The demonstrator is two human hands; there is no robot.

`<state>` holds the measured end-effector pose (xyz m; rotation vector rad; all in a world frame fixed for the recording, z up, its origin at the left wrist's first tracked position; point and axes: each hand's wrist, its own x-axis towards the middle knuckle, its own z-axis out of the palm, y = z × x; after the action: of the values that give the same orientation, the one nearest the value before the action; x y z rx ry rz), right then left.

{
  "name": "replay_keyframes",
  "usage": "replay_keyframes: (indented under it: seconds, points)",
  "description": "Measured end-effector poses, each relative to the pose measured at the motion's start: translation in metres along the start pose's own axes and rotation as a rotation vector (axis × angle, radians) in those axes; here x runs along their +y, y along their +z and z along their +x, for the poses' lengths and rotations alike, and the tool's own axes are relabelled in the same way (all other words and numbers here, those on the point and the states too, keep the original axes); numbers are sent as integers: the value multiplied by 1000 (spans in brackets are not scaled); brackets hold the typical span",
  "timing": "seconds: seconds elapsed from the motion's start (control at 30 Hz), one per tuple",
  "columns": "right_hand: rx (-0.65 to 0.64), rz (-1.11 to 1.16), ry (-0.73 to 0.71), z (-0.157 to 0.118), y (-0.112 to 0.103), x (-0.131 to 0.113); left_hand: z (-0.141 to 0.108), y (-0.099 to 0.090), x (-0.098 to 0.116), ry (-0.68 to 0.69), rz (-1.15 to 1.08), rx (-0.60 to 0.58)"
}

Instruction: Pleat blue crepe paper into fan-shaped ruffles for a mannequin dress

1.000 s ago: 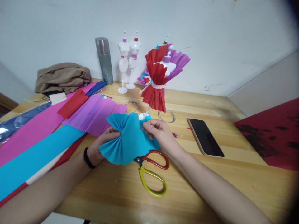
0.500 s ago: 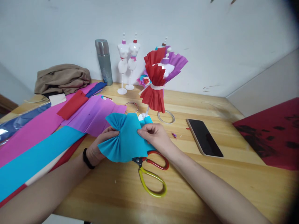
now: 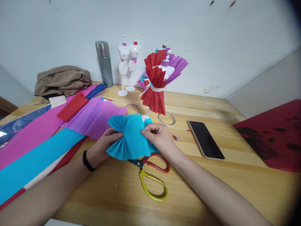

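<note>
A piece of blue crepe paper (image 3: 133,135) is held up over the table between my two hands. My left hand (image 3: 105,142) pinches it at the left, where gathered pleats fan out above and below the fingers. On the other side, my right hand (image 3: 156,135) grips the paper's right part between thumb and fingers. Below the paper lie scissors (image 3: 141,164) with one red and one yellow handle, blades pointing left. Just behind, a small white mannequin (image 3: 168,70) wears a pleated red paper dress (image 3: 154,102) tied with a pale band.
Two bare mannequins (image 3: 123,62) and a grey thermos (image 3: 104,66) stand by the wall. Paper strips, such as a pink one (image 3: 35,131), and a brown cloth (image 3: 63,80) cover the left side. A phone (image 3: 205,139) and a wire ring (image 3: 174,121) lie to the right.
Both hands and the blue paper have shifted slightly right. The paper's lower edge has risen, so more of the scissor blades shows.
</note>
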<state>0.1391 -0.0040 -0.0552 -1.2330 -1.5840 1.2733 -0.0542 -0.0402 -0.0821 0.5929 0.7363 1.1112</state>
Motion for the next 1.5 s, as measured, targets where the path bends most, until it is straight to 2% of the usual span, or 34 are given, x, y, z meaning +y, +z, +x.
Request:
replay_keyframes:
  seconds: [0.17, 0.53, 0.77, 1.03, 1.2, 1.5]
  points:
    - [36, -61, -44, 0, -1, 1, 1, 1, -1, -4, 34, 69]
    - [48, -199, -79, -1, 0, 4, 0, 4, -1, 10, 29, 36]
    - [70, -409, -272, -6, 1, 2, 0, 1, -5, -4, 18, -30]
    - [54, -236, -99, -3, -2, -1, -2, 2, -2, 51, 1, -9]
    - [78, -213, -81, -2, -2, 2, -1, 2, -3, 74, 20, 33]
    - [44, -97, -50, 1, -2, 4, -1, 0, -4, 71, 27, 69]
